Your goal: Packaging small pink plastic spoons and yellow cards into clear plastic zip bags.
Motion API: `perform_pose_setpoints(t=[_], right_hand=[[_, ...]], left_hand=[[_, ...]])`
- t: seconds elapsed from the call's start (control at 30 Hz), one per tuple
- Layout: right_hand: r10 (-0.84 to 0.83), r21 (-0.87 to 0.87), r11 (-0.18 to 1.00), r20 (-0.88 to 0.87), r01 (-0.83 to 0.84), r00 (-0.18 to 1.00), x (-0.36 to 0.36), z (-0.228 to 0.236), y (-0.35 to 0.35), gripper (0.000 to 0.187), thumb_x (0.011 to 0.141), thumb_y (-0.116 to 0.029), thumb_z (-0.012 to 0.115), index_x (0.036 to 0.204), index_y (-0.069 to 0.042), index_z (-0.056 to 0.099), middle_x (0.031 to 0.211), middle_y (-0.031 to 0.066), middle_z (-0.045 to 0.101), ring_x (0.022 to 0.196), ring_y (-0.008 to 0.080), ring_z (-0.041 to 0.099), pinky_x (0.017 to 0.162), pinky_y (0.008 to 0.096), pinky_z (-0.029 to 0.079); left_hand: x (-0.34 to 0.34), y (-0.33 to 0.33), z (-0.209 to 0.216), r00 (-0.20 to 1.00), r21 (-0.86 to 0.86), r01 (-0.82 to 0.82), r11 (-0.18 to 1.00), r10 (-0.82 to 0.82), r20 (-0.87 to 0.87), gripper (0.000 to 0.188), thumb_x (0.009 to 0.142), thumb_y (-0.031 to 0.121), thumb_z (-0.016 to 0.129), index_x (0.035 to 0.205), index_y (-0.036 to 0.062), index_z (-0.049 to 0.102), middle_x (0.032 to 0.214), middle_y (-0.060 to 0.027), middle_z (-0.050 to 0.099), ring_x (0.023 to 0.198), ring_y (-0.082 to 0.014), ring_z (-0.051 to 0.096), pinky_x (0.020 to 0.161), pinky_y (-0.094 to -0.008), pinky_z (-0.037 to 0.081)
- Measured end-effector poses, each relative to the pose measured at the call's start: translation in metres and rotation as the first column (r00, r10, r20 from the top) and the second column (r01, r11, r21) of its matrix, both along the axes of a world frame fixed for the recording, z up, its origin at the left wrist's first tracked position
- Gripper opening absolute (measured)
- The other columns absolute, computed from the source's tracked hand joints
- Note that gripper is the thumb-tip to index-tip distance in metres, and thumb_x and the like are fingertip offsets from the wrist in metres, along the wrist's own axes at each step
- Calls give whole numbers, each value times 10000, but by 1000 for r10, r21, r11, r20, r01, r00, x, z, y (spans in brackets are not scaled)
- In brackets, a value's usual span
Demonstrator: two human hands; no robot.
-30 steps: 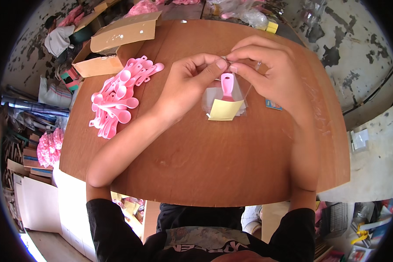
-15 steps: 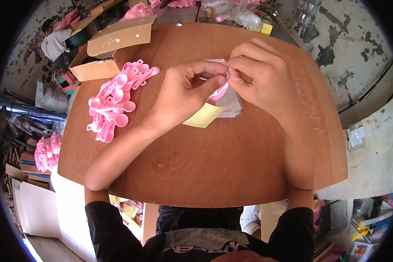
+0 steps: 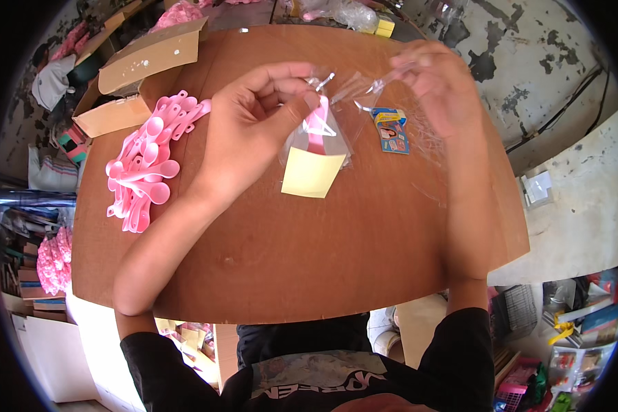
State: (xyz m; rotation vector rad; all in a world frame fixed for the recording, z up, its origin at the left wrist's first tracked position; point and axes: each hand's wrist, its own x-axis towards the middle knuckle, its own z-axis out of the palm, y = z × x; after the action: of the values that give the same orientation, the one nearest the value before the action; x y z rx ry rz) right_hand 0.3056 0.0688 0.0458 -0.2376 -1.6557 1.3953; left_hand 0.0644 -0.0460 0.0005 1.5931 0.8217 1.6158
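My left hand (image 3: 257, 127) pinches the top of a clear plastic bag (image 3: 340, 145) between thumb and fingers. Inside it shows a pink plastic piece (image 3: 316, 141), probably a spoon, with a yellow card (image 3: 312, 173) at the lower end. My right hand (image 3: 443, 89), slightly blurred, is raised to the right, its fingers closed on a thin clear plastic strip (image 3: 378, 84). Whether the strip still joins the bag I cannot tell. Small blue printed cards (image 3: 392, 134) lie on the table below that hand, with clear film beside them.
A pile of pink measuring spoons (image 3: 144, 161) lies on the brown table (image 3: 268, 261) at left. Behind it stands an open cardboard box (image 3: 147, 62). Plastic bags (image 3: 347, 14) and a yellow block (image 3: 384, 27) sit past the far edge. Another person (image 3: 51, 75) is at far left.
My hands have moved apart, the right one drawing the clear strip away to the right. The bag with the yellow card has shifted left, and the blue cards have come into sight.
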Motion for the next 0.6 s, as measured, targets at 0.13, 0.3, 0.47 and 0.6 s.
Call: perform_pose_setpoints(t=[0.13,0.3,0.47,0.6], right_hand=[[238,-149,950,-214,-273,947,69,-2,43,180,880,-177,550,898,-28,648,936,121,681,930,228,633,854,402,488],[-855,832,413,494,369,-157,169,-92,109,196,806,-231,613,837,-62,705,793,126,694,740,261,671,682,420,517],[-925,804,116,301,583,-231,163,-100,88,197,782,-210,642,907,-92,738,810,150,700,757,270,687,652,418,505],[-872,647,433,477,628,109,119,-56,71,238,846,-237,653,971,-46,720,814,95,702,701,200,635,647,342,489]], left_hand=[[-1,2,-2,993,-11,-34,999,35,117,332,879,-19,636,1202,-48,562,967,-69,669,895,-97,639,765,-224,528],[-2,5,-1,994,-33,-86,996,88,66,324,885,-22,621,1201,-54,558,972,-81,668,881,-101,636,776,-227,523],[-4,9,-1,992,-17,-98,995,99,73,310,887,-14,622,1190,-48,566,952,-66,671,876,-95,628,767,-226,518],[-9,5,2,990,8,-118,993,117,74,306,888,-2,631,1185,-41,570,953,-60,672,872,-91,624,760,-220,512]])
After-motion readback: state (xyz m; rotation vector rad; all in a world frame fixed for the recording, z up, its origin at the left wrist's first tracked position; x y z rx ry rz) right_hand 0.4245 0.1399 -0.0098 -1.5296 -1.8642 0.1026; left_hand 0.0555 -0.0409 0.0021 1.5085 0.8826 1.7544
